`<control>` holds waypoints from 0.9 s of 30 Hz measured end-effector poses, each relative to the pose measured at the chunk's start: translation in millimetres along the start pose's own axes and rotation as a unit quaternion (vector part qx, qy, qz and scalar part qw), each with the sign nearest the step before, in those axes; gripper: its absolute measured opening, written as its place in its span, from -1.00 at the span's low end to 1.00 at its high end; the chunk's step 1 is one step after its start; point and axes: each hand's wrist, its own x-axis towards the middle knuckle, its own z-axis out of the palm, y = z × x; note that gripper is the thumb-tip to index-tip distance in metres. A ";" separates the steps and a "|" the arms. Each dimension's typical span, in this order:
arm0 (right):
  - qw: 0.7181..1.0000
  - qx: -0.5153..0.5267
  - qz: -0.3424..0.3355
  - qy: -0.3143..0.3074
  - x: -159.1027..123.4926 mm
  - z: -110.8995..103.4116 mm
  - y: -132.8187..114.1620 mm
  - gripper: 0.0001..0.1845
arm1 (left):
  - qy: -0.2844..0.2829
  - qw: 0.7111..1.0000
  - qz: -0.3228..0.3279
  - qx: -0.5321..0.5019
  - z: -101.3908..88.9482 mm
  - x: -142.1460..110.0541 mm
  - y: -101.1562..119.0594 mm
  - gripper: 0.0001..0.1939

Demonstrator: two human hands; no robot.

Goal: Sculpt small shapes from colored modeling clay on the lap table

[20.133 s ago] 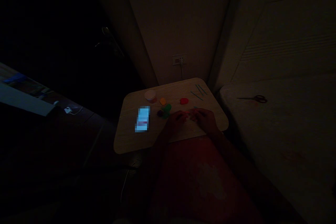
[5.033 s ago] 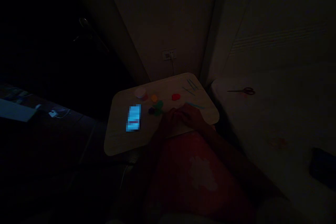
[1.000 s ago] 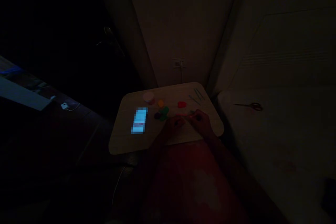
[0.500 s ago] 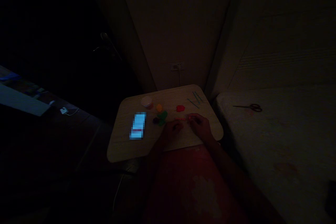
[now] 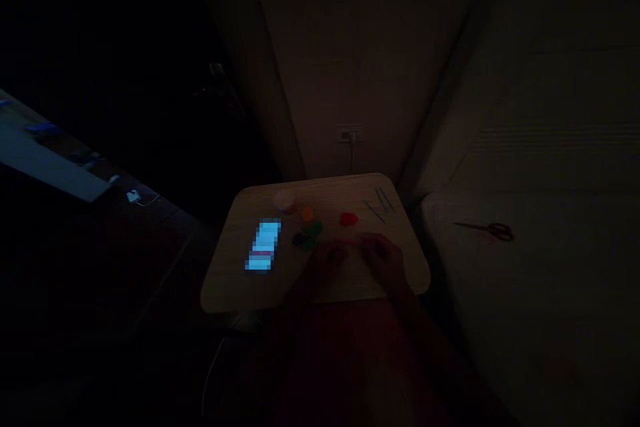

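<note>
In dim light both hands work low over a small wooden table [image 5: 280, 290]. My right hand [image 5: 384, 259] has its fingers pinched on a small red piece that looks like modelling clay. A thin red-orange strip [image 5: 344, 241] runs between the two hands. My left hand [image 5: 333, 255] is curled at the strip's left end; what its fingers hold is too dark to make out. Beyond the hands sits a soft red lump [image 5: 349, 219]. Left of it are an orange lump [image 5: 307, 214], green lumps [image 5: 313, 229] and a dark lump [image 5: 300, 240].
A lit, pixelated phone [image 5: 265, 245] lies at the table's left. Behind stands a pale tub [image 5: 285, 200], and several thin sticks [image 5: 383, 203] lie at the back right. Scissors [image 5: 493, 231] rest on a pale surface to the right. A wall socket [image 5: 350, 134] has a cable plugged in.
The view has shifted, so the table and hands appear slightly lower, and the picture is darker and more blurred. Both hands keep nearly the same place around the strip.
</note>
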 end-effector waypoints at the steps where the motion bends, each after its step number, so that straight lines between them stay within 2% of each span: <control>1: 1.000 -0.005 -0.001 0.000 -0.5 0.2 0.4 -0.70 | 0.006 1.000 -0.006 -0.005 0.4 0.5 0.0 -0.76; 6: 1.000 0.017 0.016 0.017 -1.2 -0.1 0.4 -0.62 | 0.021 1.000 0.002 -0.023 0.5 2.9 1.1 -0.76; 11: 0.999 0.020 0.027 -0.007 1.1 0.2 -2.5 -0.66 | 0.034 0.999 0.000 -0.012 0.1 3.3 -1.8 -0.76; 18: 1.000 0.019 0.005 0.009 1.3 0.4 -4.1 -0.72 | 0.021 1.000 0.020 0.003 -4.9 4.2 -9.1 -0.78; 21: 1.000 -0.001 -0.017 -0.006 2.0 -1.0 -7.8 -0.67 | 0.002 0.999 0.044 0.009 -6.3 5.3 -7.0 -0.80; 24: 1.000 -0.009 -0.022 -0.007 4.1 -2.3 -10.0 -0.59 | -0.003 0.999 0.033 0.014 -5.5 5.8 -3.0 -0.81; 27: 0.999 -0.033 -0.019 0.017 6.8 -2.2 -10.4 -0.52 | 0.011 0.999 0.040 0.009 -4.2 5.8 -0.5 -0.82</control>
